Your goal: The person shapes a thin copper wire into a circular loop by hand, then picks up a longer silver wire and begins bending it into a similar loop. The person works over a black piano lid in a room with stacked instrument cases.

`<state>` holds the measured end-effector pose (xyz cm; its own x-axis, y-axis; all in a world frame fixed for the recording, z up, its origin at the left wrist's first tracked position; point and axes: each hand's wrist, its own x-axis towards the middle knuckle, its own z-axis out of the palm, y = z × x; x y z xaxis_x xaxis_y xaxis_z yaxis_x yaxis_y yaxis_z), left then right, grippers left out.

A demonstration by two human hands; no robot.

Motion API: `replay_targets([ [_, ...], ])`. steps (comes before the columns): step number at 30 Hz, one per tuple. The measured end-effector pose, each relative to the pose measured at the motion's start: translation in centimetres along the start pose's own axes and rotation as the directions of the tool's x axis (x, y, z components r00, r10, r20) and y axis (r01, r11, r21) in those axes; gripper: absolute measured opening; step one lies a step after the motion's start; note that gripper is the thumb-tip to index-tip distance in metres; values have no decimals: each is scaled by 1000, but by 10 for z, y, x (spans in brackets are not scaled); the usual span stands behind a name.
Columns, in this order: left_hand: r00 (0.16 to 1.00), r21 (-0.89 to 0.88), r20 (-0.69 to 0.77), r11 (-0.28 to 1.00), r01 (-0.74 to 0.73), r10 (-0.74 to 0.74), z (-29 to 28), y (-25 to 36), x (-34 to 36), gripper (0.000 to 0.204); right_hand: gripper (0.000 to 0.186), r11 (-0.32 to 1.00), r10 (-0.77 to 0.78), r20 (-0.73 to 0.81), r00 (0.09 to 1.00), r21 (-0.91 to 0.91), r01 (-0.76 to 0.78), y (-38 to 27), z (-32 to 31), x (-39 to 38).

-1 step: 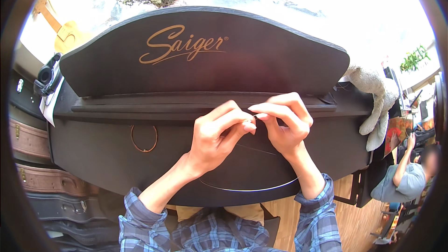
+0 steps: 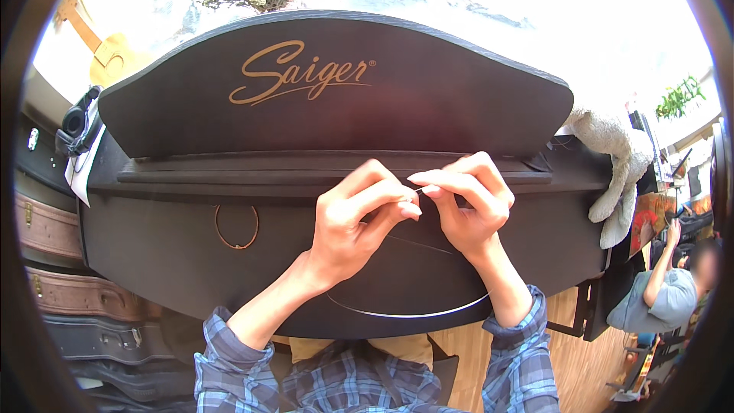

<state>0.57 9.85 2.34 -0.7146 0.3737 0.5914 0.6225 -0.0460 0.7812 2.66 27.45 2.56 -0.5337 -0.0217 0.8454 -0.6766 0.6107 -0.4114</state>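
Both my hands are raised over the black desk (image 2: 160, 252). My left hand (image 2: 348, 226) is closed, fingertips pinching a thin, pale metallic string or wire. Just to its right, my right hand (image 2: 478, 206) is curled, thumb and index finger pinching the same strand (image 2: 420, 190) a short way along. The loose length of the strand (image 2: 409, 312) curves in a wide loop below my hands along the front of the desk. A coiled copper-coloured string (image 2: 237, 246) lies left of my left hand. Exactly where the strand's end sits between my fingertips is too small to make out.
A raised black board (image 2: 451, 115) with gold lettering backs the desk. A grey plush toy (image 2: 615, 183) hangs at right; black headphones (image 2: 76, 118) sit at left. Instrument cases (image 2: 84, 298) are stacked left, a pale guitar (image 2: 107, 61) behind. A person (image 2: 650, 298) works at far right.
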Motion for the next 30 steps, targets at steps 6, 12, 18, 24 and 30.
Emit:
replay_targets([
  [6, 991, -189, -91, 979, 77, -96, -5, -4, 2, 11, 25, 1000, 12, 57, 998, -5, -12, 0, 0, 3],
  [12, 978, -188, -131, 973, 136, -162, -4, -5, -2, 9, 19, 999, -32, 138, 990, 16, 31, 2, -1, 4],
  [18, 991, 37, -78, 993, 112, -109, -4, -5, -1, 4, 28, 997, -58, 12, 998, 52, 57, 5, 6, 4],
  [24, 995, 105, -11, 989, 100, -99, -5, -4, 0, 3, 30, 989, -145, 113, 983, 7, 146, 7, 0, 2],
  [30, 996, 92, 30, 992, 85, -88, -2, -6, -1, 14, 24, 990, -140, 53, 989, -11, 141, 8, 2, 5],
])
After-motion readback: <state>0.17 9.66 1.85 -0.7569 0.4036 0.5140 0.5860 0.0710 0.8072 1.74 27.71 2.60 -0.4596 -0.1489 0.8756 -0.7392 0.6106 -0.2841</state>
